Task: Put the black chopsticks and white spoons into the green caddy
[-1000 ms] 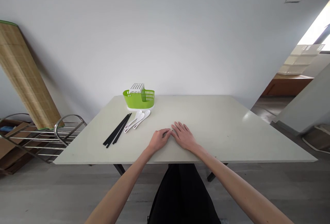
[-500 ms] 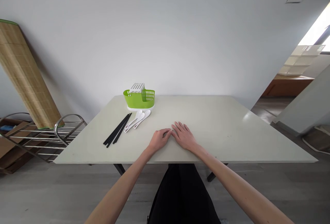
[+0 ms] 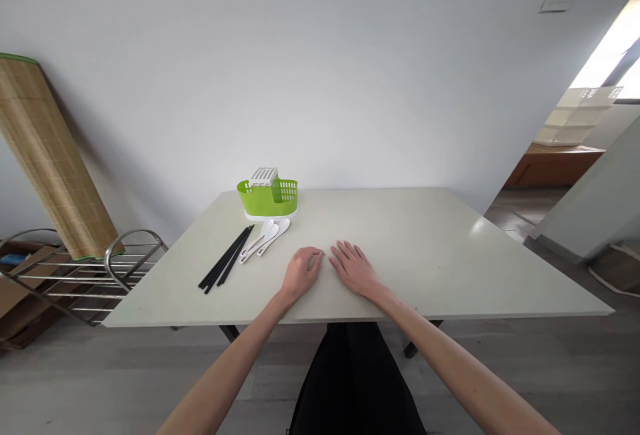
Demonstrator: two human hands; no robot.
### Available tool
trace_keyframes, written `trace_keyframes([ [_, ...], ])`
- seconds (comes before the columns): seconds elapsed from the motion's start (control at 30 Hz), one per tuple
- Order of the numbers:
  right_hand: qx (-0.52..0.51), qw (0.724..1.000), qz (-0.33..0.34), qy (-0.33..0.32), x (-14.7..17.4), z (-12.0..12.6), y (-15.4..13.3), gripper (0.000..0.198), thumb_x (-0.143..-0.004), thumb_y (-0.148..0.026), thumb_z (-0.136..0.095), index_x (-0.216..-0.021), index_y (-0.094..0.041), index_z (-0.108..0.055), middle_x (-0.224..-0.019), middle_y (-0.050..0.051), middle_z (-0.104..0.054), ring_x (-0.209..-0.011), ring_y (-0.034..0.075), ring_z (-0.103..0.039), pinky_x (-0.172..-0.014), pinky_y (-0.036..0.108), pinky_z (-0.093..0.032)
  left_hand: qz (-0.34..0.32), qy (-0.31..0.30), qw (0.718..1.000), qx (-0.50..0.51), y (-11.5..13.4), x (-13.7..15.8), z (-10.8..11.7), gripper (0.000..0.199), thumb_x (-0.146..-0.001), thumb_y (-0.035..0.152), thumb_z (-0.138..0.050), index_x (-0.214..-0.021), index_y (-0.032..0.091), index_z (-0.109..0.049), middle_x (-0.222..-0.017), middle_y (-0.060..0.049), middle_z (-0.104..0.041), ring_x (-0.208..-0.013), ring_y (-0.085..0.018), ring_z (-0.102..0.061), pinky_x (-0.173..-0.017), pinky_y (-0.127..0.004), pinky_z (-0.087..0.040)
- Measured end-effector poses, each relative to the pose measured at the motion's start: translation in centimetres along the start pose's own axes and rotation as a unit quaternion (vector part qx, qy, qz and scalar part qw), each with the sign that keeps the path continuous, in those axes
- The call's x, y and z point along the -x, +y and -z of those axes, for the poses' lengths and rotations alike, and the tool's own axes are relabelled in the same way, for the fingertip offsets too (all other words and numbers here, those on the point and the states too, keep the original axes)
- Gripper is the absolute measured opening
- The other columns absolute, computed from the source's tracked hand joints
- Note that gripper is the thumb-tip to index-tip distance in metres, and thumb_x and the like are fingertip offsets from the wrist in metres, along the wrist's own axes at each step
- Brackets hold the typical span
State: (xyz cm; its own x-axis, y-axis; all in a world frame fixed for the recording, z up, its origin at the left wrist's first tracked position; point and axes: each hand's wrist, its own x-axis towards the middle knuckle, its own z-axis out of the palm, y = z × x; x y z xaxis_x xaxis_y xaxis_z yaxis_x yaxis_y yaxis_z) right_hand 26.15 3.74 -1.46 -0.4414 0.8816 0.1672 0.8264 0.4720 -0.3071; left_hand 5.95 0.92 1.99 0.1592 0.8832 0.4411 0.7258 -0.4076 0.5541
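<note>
My right hand (image 3: 353, 267) lies flat on the white table (image 3: 425, 235), its fingers spread and nothing under them that I can see. Close by on the left, my left hand (image 3: 303, 272) rests on the tabletop with loosely curved fingers. A small gap shows between its thumb and index finger, and it holds nothing. Three white spoons (image 3: 269, 238) lie beyond and left of it, partly overlapping. Several black chopsticks (image 3: 225, 260) lie side by side farther left. Behind the spoons stands a green utensil basket (image 3: 269, 207) with a white slotted top piece and a white base.
A rolled bamboo mat (image 3: 55, 161) leans against the wall at the left, over a metal rack (image 3: 135, 261) with cardboard boxes (image 3: 30, 288). The table's front edge (image 3: 360, 321) runs just before my lap. Translucent drawers (image 3: 573, 115) stand far right near a window.
My left hand has drawn slightly left, away from my right hand, so their fingertips are apart. The view has shifted a little; the table things stay in place.
</note>
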Motion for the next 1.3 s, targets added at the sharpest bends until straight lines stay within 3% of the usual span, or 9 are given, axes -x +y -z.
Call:
trace_keyframes([
  [0.13, -0.019, 1.000, 0.007, 0.007, 1.4, 0.4, -0.6, 0.075, -0.108, -0.060, -0.009, -0.162, -0.018, -0.041, -0.172, 0.007, -0.029, -0.160, 0.025, -0.019, -0.131, 0.046, -0.013, 0.018, 0.075, 0.986, -0.150, -2.4, -0.7, 2.6, 0.031, -0.100, 0.032, -0.047, -0.121, 0.023, -0.067, -0.139, -0.013, -0.064, -0.143, -0.031, -0.047, -0.123, -0.052, -0.033],
  [0.27, -0.033, 0.999, 0.018, 0.018, 3.4, 0.8, -1.1, 0.074, -0.108, -0.060, -0.010, -0.162, -0.021, -0.041, -0.172, 0.005, -0.028, -0.161, 0.023, -0.019, -0.131, 0.045, -0.014, 0.075, 0.084, 0.953, -0.281, -5.8, -1.3, 4.9, 0.047, -0.098, 0.036, -0.047, -0.138, 0.013, -0.055, -0.160, -0.021, -0.043, -0.155, -0.038, -0.027, -0.125, -0.057, -0.025],
  [0.5, -0.049, 0.998, 0.043, 0.004, 6.1, 1.7, -0.9, 0.071, -0.109, -0.057, -0.011, -0.163, -0.021, -0.040, -0.172, 0.003, -0.026, -0.161, 0.022, -0.017, -0.132, 0.044, -0.014, 0.143, 0.057, 0.915, -0.372, -7.8, -1.4, 5.0, 0.064, -0.098, 0.046, -0.040, -0.146, 0.006, -0.052, -0.157, -0.025, -0.047, -0.147, -0.047, -0.037, -0.123, -0.061, -0.021],
  [0.67, -0.060, 0.995, 0.082, -0.003, 9.0, 2.8, 2.7, 0.063, -0.110, -0.056, -0.016, -0.166, -0.031, -0.031, -0.173, -0.004, -0.021, -0.160, 0.021, -0.019, -0.132, 0.042, -0.019, 0.150, 0.024, 0.912, -0.380, -8.1, -1.3, 4.9, 0.064, -0.099, 0.045, -0.036, -0.146, 0.006, -0.054, -0.155, -0.024, -0.051, -0.148, -0.046, -0.038, -0.122, -0.061, -0.022],
  [0.77, -0.033, 0.999, 0.032, 0.030, 10.7, 3.2, 7.2, 0.062, -0.109, -0.057, -0.019, -0.163, -0.032, -0.038, -0.171, -0.002, -0.028, -0.159, 0.021, -0.025, -0.131, 0.043, -0.022, 0.145, 0.012, 0.916, -0.375, -8.2, -1.3, 4.5, 0.064, -0.099, 0.045, -0.036, -0.147, 0.007, -0.053, -0.156, -0.023, -0.050, -0.148, -0.045, -0.038, -0.122, -0.061, -0.023],
  [0.9, 0.004, 0.994, -0.072, 0.078, 12.2, 3.3, 14.2, 0.068, -0.107, -0.061, -0.018, -0.158, -0.027, -0.047, -0.168, 0.003, -0.037, -0.157, 0.023, -0.031, -0.130, 0.043, -0.024, 0.132, 0.001, 0.929, -0.346, -7.1, -1.2, 2.9, 0.064, -0.099, 0.046, -0.037, -0.149, 0.008, -0.052, -0.158, -0.022, -0.049, -0.150, -0.044, -0.036, -0.124, -0.061, -0.021],
  [1.0, 0.023, 0.987, -0.131, 0.086, 12.8, 3.2, 17.8, 0.073, -0.105, -0.062, -0.018, -0.158, -0.021, -0.047, -0.168, 0.006, -0.037, -0.157, 0.024, -0.031, -0.131, 0.044, -0.023, 0.117, -0.010, 0.938, -0.327, -5.4, -1.4, 0.7, 0.065, -0.100, 0.048, -0.037, -0.151, 0.009, -0.050, -0.160, -0.021, -0.046, -0.152, -0.043, -0.034, -0.126, -0.059, -0.019],
  [1.1, 0.040, 0.984, -0.152, 0.089, 12.7, 3.1, 19.3, 0.073, -0.105, -0.061, -0.018, -0.159, -0.019, -0.046, -0.169, 0.006, -0.036, -0.157, 0.024, -0.030, -0.131, 0.045, -0.022, 0.103, -0.020, 0.950, -0.292, -3.0, -1.8, -2.0, 0.067, -0.099, 0.048, -0.040, -0.152, 0.007, -0.050, -0.162, -0.022, -0.044, -0.154, -0.043, -0.030, -0.128, -0.058, -0.015],
  [1.3, 0.063, 0.980, -0.164, 0.098, 12.2, 3.0, 19.0, 0.071, -0.105, -0.060, -0.019, -0.159, -0.021, -0.045, -0.169, 0.006, -0.036, -0.157, 0.024, -0.029, -0.130, 0.046, -0.022, 0.067, -0.029, 0.975, -0.210, 2.2, -2.6, -8.6, 0.068, -0.098, 0.050, -0.044, -0.155, 0.014, -0.047, -0.164, -0.018, -0.042, -0.157, -0.044, -0.023, -0.128, -0.062, -0.009],
])
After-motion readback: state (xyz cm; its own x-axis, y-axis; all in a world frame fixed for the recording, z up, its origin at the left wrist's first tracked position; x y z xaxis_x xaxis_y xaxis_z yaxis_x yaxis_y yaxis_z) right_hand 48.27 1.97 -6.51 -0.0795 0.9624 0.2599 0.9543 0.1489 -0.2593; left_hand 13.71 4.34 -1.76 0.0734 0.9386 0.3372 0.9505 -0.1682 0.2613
